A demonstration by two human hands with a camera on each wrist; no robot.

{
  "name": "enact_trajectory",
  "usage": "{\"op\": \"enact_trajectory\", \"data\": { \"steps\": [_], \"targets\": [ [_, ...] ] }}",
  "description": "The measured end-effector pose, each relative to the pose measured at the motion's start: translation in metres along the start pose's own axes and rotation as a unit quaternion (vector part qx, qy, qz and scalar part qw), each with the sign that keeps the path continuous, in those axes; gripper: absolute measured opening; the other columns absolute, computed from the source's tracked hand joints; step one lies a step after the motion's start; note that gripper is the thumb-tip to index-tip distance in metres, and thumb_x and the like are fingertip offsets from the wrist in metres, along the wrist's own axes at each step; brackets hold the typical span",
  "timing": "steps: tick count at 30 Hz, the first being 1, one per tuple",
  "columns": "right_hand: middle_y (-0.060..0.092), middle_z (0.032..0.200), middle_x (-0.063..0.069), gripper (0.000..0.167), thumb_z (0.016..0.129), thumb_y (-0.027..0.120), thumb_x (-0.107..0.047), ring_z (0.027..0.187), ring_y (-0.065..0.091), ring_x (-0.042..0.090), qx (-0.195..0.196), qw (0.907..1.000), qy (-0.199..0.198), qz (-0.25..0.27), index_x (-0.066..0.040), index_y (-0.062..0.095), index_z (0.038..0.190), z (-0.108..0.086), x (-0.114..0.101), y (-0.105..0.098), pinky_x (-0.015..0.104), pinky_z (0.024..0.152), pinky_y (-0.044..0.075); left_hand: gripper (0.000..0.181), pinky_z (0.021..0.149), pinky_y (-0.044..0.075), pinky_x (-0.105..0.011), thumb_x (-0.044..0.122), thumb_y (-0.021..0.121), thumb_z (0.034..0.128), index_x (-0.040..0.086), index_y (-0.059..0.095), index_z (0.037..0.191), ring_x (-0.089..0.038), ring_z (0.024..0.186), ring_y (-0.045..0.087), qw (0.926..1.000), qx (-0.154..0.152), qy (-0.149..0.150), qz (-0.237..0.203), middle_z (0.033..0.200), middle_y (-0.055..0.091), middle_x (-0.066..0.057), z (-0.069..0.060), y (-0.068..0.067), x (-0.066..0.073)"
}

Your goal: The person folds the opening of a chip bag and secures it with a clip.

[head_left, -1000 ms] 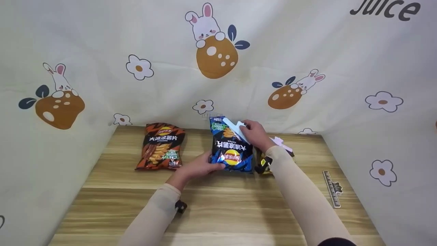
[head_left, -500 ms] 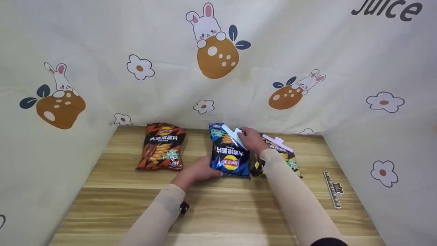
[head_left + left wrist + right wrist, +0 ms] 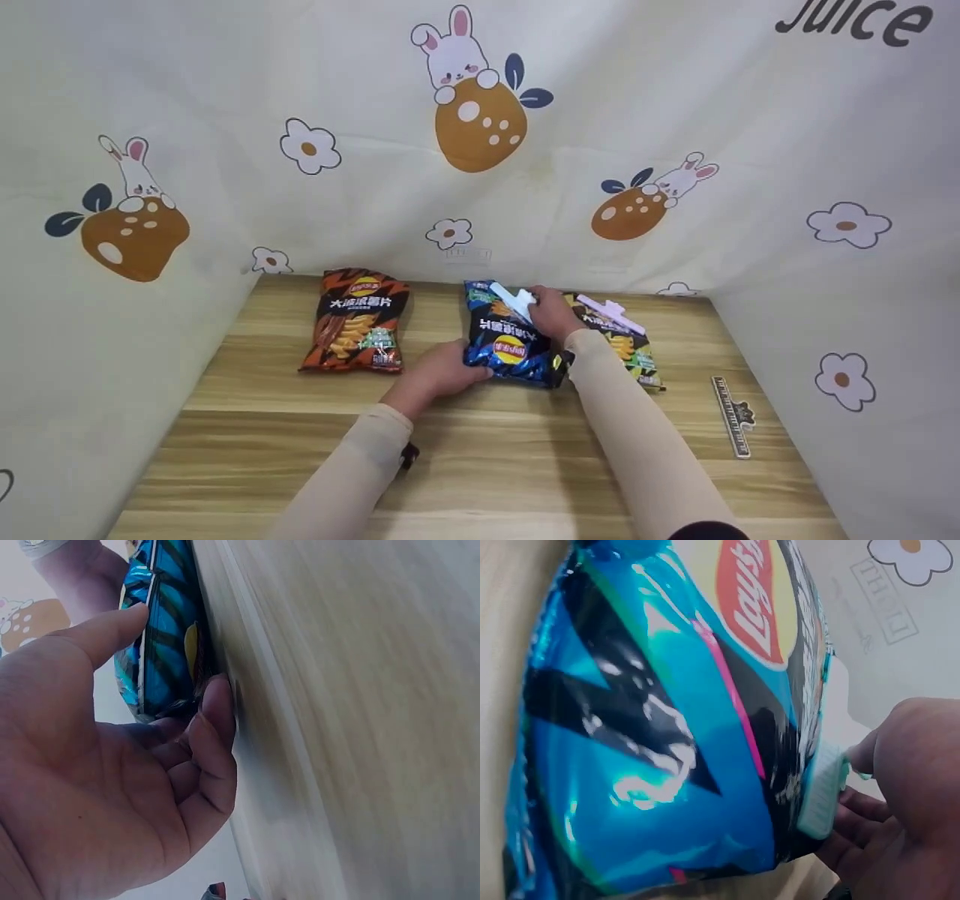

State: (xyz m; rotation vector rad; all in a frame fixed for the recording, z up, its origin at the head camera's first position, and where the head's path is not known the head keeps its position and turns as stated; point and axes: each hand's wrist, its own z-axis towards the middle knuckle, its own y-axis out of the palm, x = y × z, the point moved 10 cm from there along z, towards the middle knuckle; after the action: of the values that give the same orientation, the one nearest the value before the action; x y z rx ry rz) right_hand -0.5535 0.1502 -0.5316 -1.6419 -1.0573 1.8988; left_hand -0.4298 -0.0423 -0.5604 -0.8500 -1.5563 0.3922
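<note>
A blue and black bag of chips (image 3: 504,352) lies on the table in the head view, with a pale blue bag clip (image 3: 513,301) slanting across its upper right corner. My right hand (image 3: 553,312) pinches the clip's handle; in the right wrist view the clip (image 3: 823,784) sits against the bag's edge. At the bag's lower left, my left hand (image 3: 441,370) grips the side. The left wrist view has its thumb on the blue bag's seam (image 3: 154,622) and curled fingers behind and low by the tabletop.
An orange and black chip bag (image 3: 356,322) lies to the left. Right of my right hand is a yellow and black chip bag (image 3: 626,349) bearing a pink clip (image 3: 611,313). A ruler-like clip (image 3: 731,416) lies near the table's right edge. Patterned cloth (image 3: 375,195) hangs behind.
The blue bag, with its clip and both hands, has come down nearer the front and settled on the table. The right forearm has shifted left, uncovering more of the yellow bag.
</note>
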Motion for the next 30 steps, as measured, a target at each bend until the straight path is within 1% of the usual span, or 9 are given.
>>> {"op": "enact_trajectory", "data": {
  "steps": [2,8,13,15,18,21,23,26,30],
  "targets": [
    [0.062,0.152,0.026,0.047,0.109,0.053,-0.001,0.139,0.059,0.04,0.003,0.9999,0.0,-0.011,0.007,0.056,0.155,0.0,0.0,0.001,0.057,0.12,0.045,0.077,0.112,0.053,-0.055,0.052,0.081,0.0979,0.005,0.059,0.154,-0.033,0.12,0.069,1.0,0.001,-0.003,0.001,0.14,0.071,-0.017,0.001,0.001,-0.001],
    [0.061,0.152,0.028,0.055,0.106,0.055,-0.002,0.138,0.06,0.042,-0.002,0.9997,0.016,-0.019,0.006,0.05,0.16,0.001,0.007,0.003,0.058,0.119,0.046,0.075,0.108,0.055,-0.054,0.056,0.077,0.0991,0.003,0.061,0.15,-0.029,0.112,0.068,1.0,0.002,-0.005,-0.002,0.134,0.072,-0.016,0.002,0.001,0.001],
    [0.06,0.153,0.029,0.054,0.109,0.055,-0.008,0.142,0.057,0.041,-0.01,0.9993,0.028,-0.022,0.007,0.049,0.16,0.002,0.009,0.002,0.057,0.121,0.044,0.079,0.107,0.056,-0.053,0.058,0.078,0.0981,0.002,0.06,0.151,-0.029,0.114,0.068,0.9998,0.009,-0.02,0.005,0.136,0.071,-0.016,0.003,-0.002,-0.002],
    [0.057,0.156,0.028,0.054,0.111,0.054,-0.012,0.146,0.054,0.041,-0.009,0.9993,0.033,-0.012,0.006,0.047,0.161,0.001,0.01,-0.001,0.056,0.123,0.042,0.082,0.108,0.055,-0.053,0.059,0.079,0.0977,0.001,0.059,0.152,-0.031,0.117,0.068,0.9996,0.014,-0.02,0.012,0.137,0.07,-0.018,0.004,-0.004,-0.002],
    [0.054,0.159,0.028,0.056,0.113,0.054,-0.016,0.149,0.051,0.04,-0.001,0.9994,0.03,0.016,0.005,0.043,0.164,-0.003,0.009,-0.008,0.055,0.124,0.041,0.086,0.112,0.053,-0.054,0.059,0.078,0.0979,-0.002,0.056,0.155,-0.035,0.126,0.066,0.9992,0.027,-0.02,0.022,0.143,0.067,-0.021,0.003,-0.009,-0.001],
    [0.053,0.158,0.029,0.057,0.114,0.055,-0.019,0.147,0.053,0.04,0.013,0.9984,0.014,0.053,0.005,0.042,0.164,-0.013,0.004,-0.018,0.056,0.123,0.043,0.084,0.112,0.053,-0.054,0.058,0.078,0.0988,-0.001,0.056,0.154,-0.036,0.129,0.064,0.9986,0.045,-0.016,0.022,0.144,0.065,-0.021,0.001,-0.015,0.001],
    [0.055,0.155,0.029,0.056,0.114,0.057,-0.021,0.143,0.056,0.04,0.021,0.9968,0.003,0.077,0.004,0.043,0.163,-0.023,0.001,-0.025,0.057,0.12,0.045,0.08,0.109,0.055,-0.053,0.058,0.078,0.0992,0.002,0.057,0.152,-0.034,0.125,0.065,0.9982,0.057,-0.013,0.014,0.14,0.065,-0.018,-0.001,-0.019,0.004],
    [0.059,0.152,0.026,0.054,0.114,0.06,-0.026,0.14,0.059,0.039,0.031,0.9939,-0.001,0.106,0.001,0.049,0.16,-0.039,0.0,-0.034,0.056,0.118,0.047,0.07,0.103,0.057,-0.05,0.056,0.078,0.1001,0.005,0.061,0.146,-0.03,0.117,0.065,0.9974,0.071,-0.002,-0.004,0.131,0.066,-0.012,-0.004,-0.024,0.008],
    [0.064,0.148,0.02,0.051,0.114,0.062,-0.035,0.137,0.061,0.034,0.046,0.9917,-0.009,0.119,-0.005,0.057,0.155,-0.062,-0.002,-0.044,0.054,0.117,0.049,0.06,0.101,0.058,-0.049,0.051,0.079,0.1015,0.007,0.064,0.139,-0.027,0.116,0.065,0.9955,0.088,0.014,-0.033,0.128,0.066,-0.009,-0.008,-0.032,0.012]
  ]
}}
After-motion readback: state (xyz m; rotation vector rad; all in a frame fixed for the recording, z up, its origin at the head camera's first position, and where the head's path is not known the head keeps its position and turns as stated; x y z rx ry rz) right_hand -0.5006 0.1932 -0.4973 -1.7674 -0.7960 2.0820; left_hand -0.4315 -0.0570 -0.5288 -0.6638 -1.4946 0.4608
